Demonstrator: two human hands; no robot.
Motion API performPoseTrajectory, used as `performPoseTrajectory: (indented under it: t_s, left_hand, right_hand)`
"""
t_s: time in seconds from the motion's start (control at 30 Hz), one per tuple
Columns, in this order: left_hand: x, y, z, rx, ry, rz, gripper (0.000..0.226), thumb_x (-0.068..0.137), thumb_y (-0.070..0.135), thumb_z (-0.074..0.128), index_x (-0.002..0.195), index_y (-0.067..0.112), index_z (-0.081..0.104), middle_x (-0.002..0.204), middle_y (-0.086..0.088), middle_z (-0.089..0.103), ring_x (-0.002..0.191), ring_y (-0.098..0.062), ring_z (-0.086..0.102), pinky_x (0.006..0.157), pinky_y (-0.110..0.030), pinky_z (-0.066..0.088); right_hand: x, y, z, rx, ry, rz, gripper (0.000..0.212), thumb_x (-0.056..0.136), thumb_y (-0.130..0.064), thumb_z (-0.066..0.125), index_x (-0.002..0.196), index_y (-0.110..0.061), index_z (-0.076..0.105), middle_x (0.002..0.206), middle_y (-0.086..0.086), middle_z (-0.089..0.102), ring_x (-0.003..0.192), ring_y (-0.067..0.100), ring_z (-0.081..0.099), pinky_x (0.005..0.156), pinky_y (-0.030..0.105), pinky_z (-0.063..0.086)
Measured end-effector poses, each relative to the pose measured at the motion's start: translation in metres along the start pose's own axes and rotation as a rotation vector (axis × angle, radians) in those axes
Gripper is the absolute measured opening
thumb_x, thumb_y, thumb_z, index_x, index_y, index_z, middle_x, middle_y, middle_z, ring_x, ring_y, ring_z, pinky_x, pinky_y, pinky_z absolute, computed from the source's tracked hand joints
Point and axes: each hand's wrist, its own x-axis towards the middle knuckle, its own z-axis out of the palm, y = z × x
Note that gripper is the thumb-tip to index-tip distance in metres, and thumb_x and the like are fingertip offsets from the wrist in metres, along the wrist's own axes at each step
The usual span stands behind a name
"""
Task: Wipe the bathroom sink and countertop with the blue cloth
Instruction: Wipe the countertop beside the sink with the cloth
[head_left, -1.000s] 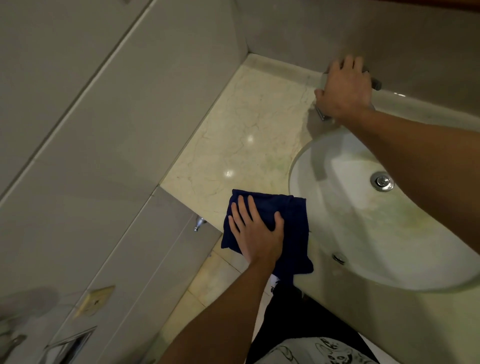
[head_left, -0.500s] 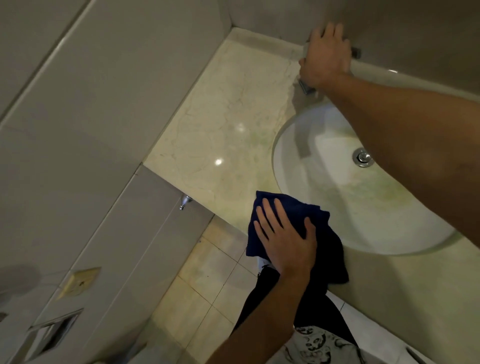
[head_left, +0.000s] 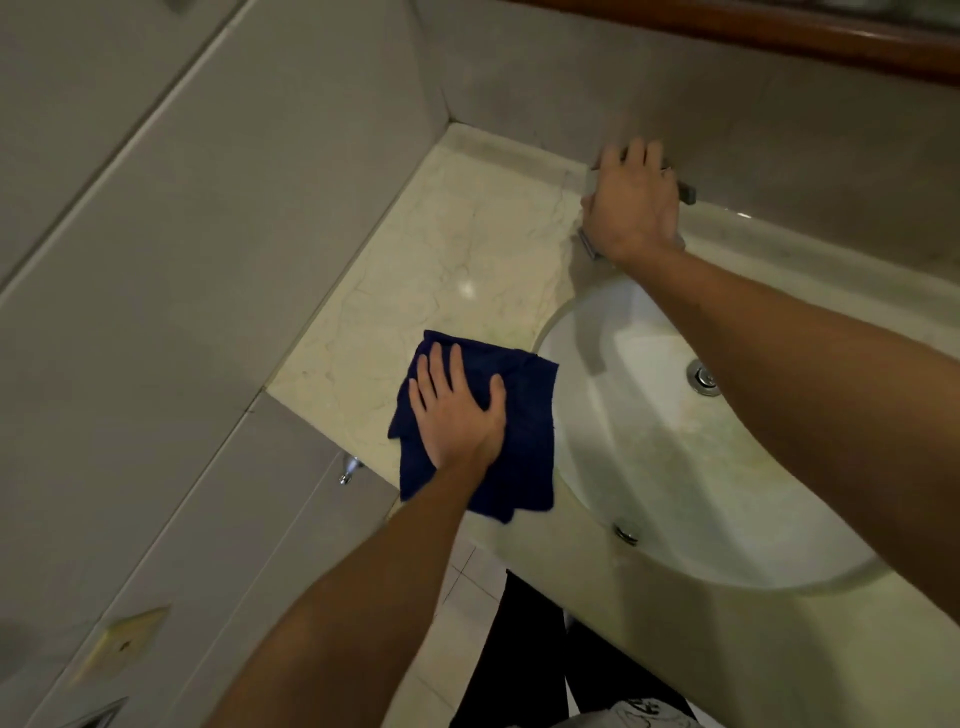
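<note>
Blue cloth (head_left: 524, 415) lies on the countertop (head_left: 441, 260) under the flat, straight-fingered left hand (head_left: 457, 410); right hand (head_left: 631, 208) grips the faucet (head_left: 687, 193).

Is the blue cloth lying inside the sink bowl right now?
No, the left hand presses the blue cloth flat on the countertop beside the sink.

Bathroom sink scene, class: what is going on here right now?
A person is wiping the marble countertop beside the sink. The left hand presses flat, fingers spread, on the blue cloth, which lies on the counter at the basin's left rim and overhangs the front edge a little. The right hand rests over the faucet at the back wall, covering most of it. The basin shows yellowish stains, so the sink itself looks not yet wiped.
</note>
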Motion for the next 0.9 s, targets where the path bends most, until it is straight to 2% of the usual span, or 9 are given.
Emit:
performPoseTrajectory:
  t_s: [0.37, 0.5, 0.57, 0.6, 0.67, 0.77, 0.83, 0.9]
  left_hand:
    - [0.178, 0.060, 0.007, -0.080, 0.016, -0.017, 0.077, 0.099, 0.061, 0.027, 0.160, 0.015, 0.024, 0.168, -0.009, 0.020, 0.155, -0.029, 0.013, 0.127, -0.047, 0.005]
    - [0.202, 0.074, 0.004, -0.113, -0.059, 0.015, 0.079, 0.100, 0.062, 0.025, 0.162, 0.013, 0.016, 0.170, -0.010, 0.014, 0.156, -0.029, 0.008, 0.127, -0.048, 0.002]
    - [0.199, 0.066, -0.007, -0.217, -0.117, 0.066, 0.082, 0.101, 0.063, 0.030, 0.163, 0.014, 0.010, 0.170, -0.010, 0.007, 0.157, -0.026, 0.003, 0.127, -0.044, -0.002]
    - [0.196, 0.056, -0.015, -0.309, -0.146, 0.121, 0.081, 0.102, 0.062, 0.035, 0.163, 0.014, 0.010, 0.170, -0.009, 0.007, 0.157, -0.024, 0.003, 0.127, -0.042, -0.002]
    - [0.185, 0.028, -0.032, -0.412, -0.149, 0.339, 0.077, 0.100, 0.054, 0.049, 0.160, 0.015, 0.023, 0.168, -0.008, 0.018, 0.154, -0.024, 0.015, 0.127, -0.043, 0.007]
    - [0.178, -0.024, -0.046, -0.287, -0.139, 0.738, 0.077, 0.087, 0.050, 0.062, 0.151, 0.011, 0.044, 0.156, -0.010, 0.039, 0.143, -0.028, 0.038, 0.121, -0.050, 0.029]
    - [0.182, -0.046, -0.043, -0.155, -0.200, 0.890, 0.083, 0.081, 0.052, 0.065, 0.150, 0.010, 0.045, 0.152, -0.011, 0.045, 0.137, -0.030, 0.046, 0.112, -0.052, 0.042]
    - [0.193, -0.048, -0.041, -0.049, -0.166, 0.980, 0.078, 0.079, 0.047, 0.071, 0.145, 0.009, 0.052, 0.144, -0.013, 0.052, 0.128, -0.031, 0.055, 0.098, -0.047, 0.054]
  right_hand:
    - [0.007, -0.001, 0.009, -0.046, 0.043, -0.010, 0.038, 0.095, -0.027, 0.061, 0.124, -0.003, 0.053, 0.121, 0.021, 0.055, 0.114, 0.038, 0.051, 0.092, 0.050, 0.048]
    - [0.005, -0.001, 0.006, -0.060, 0.039, -0.007, 0.035, 0.095, -0.029, 0.060, 0.120, -0.005, 0.053, 0.119, 0.020, 0.054, 0.111, 0.037, 0.050, 0.090, 0.049, 0.049]
    - [0.003, -0.003, 0.003, -0.063, 0.025, -0.002, 0.036, 0.095, -0.030, 0.060, 0.120, -0.006, 0.053, 0.119, 0.020, 0.054, 0.110, 0.037, 0.051, 0.090, 0.049, 0.049]
    - [0.003, -0.004, 0.001, -0.063, 0.021, 0.000, 0.036, 0.095, -0.030, 0.060, 0.120, -0.005, 0.053, 0.118, 0.020, 0.054, 0.110, 0.037, 0.051, 0.090, 0.049, 0.049]
    - [0.001, -0.005, -0.002, -0.059, 0.022, 0.009, 0.036, 0.094, -0.029, 0.061, 0.120, -0.005, 0.053, 0.118, 0.021, 0.054, 0.109, 0.037, 0.051, 0.090, 0.050, 0.050]
    - [0.000, -0.007, -0.004, -0.064, 0.017, 0.034, 0.037, 0.094, -0.029, 0.060, 0.120, -0.004, 0.053, 0.118, 0.021, 0.054, 0.109, 0.038, 0.051, 0.089, 0.050, 0.050]
    - [0.000, -0.008, -0.006, -0.069, 0.006, 0.040, 0.037, 0.095, -0.030, 0.059, 0.120, -0.004, 0.053, 0.119, 0.021, 0.054, 0.110, 0.037, 0.051, 0.089, 0.049, 0.049]
    - [-0.001, -0.010, -0.007, -0.070, -0.004, 0.042, 0.037, 0.096, -0.032, 0.057, 0.122, -0.005, 0.053, 0.119, 0.020, 0.054, 0.110, 0.036, 0.051, 0.090, 0.048, 0.049]
